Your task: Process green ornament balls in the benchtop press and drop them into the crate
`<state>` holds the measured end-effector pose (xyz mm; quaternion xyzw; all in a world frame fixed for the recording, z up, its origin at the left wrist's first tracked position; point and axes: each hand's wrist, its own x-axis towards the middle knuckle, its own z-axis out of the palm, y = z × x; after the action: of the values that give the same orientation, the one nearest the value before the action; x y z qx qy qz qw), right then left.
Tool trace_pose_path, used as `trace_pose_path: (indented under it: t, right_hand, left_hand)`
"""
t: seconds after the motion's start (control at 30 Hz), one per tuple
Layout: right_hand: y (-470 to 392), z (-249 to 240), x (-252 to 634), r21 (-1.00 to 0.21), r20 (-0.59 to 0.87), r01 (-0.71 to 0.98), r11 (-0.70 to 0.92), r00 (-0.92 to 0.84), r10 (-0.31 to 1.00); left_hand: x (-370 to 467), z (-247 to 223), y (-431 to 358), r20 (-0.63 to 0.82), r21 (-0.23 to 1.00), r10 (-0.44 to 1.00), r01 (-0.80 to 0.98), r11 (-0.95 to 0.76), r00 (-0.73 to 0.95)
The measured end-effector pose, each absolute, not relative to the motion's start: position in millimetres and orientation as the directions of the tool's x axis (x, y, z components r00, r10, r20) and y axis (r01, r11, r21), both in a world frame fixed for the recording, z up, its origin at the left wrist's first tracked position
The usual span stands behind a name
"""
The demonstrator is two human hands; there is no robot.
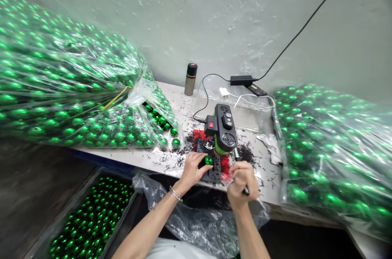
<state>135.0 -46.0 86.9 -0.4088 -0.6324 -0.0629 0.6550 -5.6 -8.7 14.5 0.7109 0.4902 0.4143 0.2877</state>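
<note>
Pinched between the thumb and fingers of my left hand is a shiny green ball ornament, held at the base of a small bench drill press. The machine has a black top with round vents and a red switch. My right hand is closed around the black-tipped lever on the machine's right side. Black shavings and a red patterned mat lie about the base. The drill tip is hidden under the machine's head.
Clear bags of green balls rise at left and right. A bin of green balls stands below left. Behind are a bottle, a power adapter with cable and a phone-like object. A white glove lies right.
</note>
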Motion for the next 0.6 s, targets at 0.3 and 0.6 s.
trace_pose_path:
  t: [0.3, 0.6]
  right_hand:
    - [-45, 115, 122, -0.546, 0.833, 0.582, 0.602, 0.303, 0.463]
    - [-48, 109, 122, -0.537, 0.838, 0.581, 0.612, 0.280, 0.469]
  left_hand:
    - [-63, 24, -45, 0.440, 0.656, 0.875, 0.595, -0.466, 0.201]
    - [-102, 63, 63, 0.193, 0.371, 0.970, 0.904, -0.212, 0.148]
